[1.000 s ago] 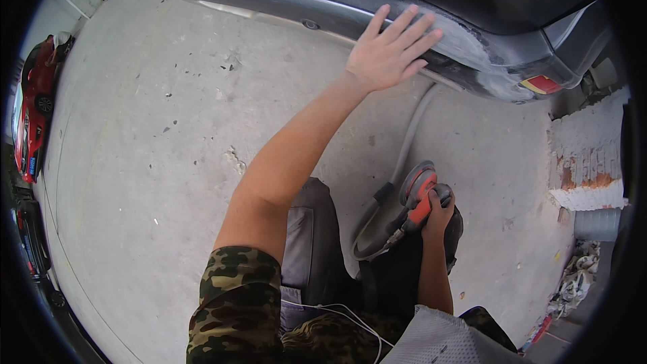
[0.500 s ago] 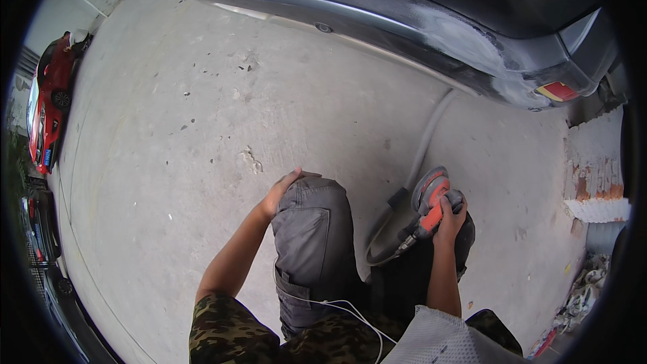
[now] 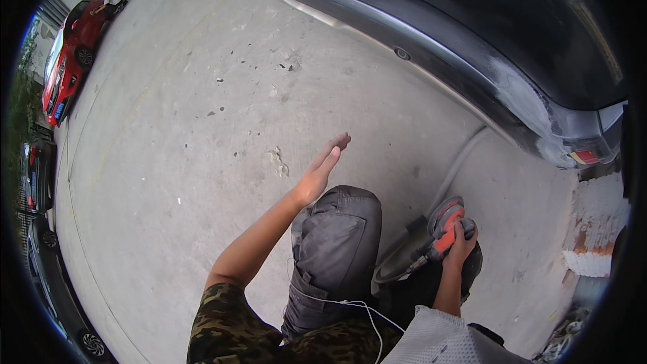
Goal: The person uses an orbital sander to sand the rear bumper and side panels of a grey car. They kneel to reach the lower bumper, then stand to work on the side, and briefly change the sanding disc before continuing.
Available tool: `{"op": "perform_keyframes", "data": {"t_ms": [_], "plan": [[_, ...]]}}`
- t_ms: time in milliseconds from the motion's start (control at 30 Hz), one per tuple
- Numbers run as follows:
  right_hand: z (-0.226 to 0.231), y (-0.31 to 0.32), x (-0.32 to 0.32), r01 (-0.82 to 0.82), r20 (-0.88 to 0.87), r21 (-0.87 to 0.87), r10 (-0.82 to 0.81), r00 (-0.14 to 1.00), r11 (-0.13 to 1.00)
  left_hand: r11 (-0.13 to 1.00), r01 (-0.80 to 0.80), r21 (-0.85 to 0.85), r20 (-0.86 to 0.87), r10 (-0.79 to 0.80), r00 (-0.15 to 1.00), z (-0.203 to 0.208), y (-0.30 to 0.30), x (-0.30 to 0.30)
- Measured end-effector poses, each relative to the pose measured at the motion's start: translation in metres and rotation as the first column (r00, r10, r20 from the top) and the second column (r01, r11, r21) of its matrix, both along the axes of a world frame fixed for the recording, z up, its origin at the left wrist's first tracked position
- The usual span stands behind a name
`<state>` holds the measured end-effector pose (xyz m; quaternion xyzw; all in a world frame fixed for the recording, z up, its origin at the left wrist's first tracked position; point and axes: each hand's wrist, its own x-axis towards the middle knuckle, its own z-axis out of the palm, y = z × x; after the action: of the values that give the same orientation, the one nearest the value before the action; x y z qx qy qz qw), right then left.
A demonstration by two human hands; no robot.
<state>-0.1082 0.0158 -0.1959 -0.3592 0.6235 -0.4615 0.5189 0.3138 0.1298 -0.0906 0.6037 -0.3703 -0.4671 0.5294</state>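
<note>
"Head view: what does the left hand (image 3: 319, 176) have hold of?"

"Nothing. It's flat, fingers straight and close together, pointing forward beside the left knee (image 3: 344, 229), above the concrete floor (image 3: 202, 243)."

"And the right hand (image 3: 462, 245)?"

"Curled around the dark, rounded top of a red-and-grey sander (image 3: 442, 243), firmly enough that the fingers wrap it. The tool is over the right knee, its round pad (image 3: 445, 213) tilted away from the body. Whether it rests on the leg, I can't tell."

"Where does the hose (image 3: 460, 159) go?"

"From the sander's lower end it loops round, then runs as a grey tube across the floor toward the dark car (image 3: 431, 34)."

"Anything on that car?"

"A pale, dull patch (image 3: 526, 98) on its corner, close to the red tail light (image 3: 583, 157). The sander is well apart from it."

"Further off?"

"A red car (image 3: 81, 30) at far left, with another person (image 3: 111, 0) bent beside it. Near the right edge stands a piece of chipped brickwork (image 3: 593, 239)."
</note>
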Motion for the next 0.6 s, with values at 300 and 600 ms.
{"op": "perform_keyframes", "data": {"t_ms": [300,600], "plan": [[0.014,0.009,0.069,0.161,0.012,-0.007,-0.160,0.987,0.987,0.533,0.585,-0.611,0.773,0.560,0.298,0.128,-0.233,0.016],[0.114,0.036,0.151,0.293,-0.155,-0.230,-0.332,0.930,0.928,0.606,0.552,-0.572,0.722,0.691,-0.011,0.107,-0.260,0.181]]}}
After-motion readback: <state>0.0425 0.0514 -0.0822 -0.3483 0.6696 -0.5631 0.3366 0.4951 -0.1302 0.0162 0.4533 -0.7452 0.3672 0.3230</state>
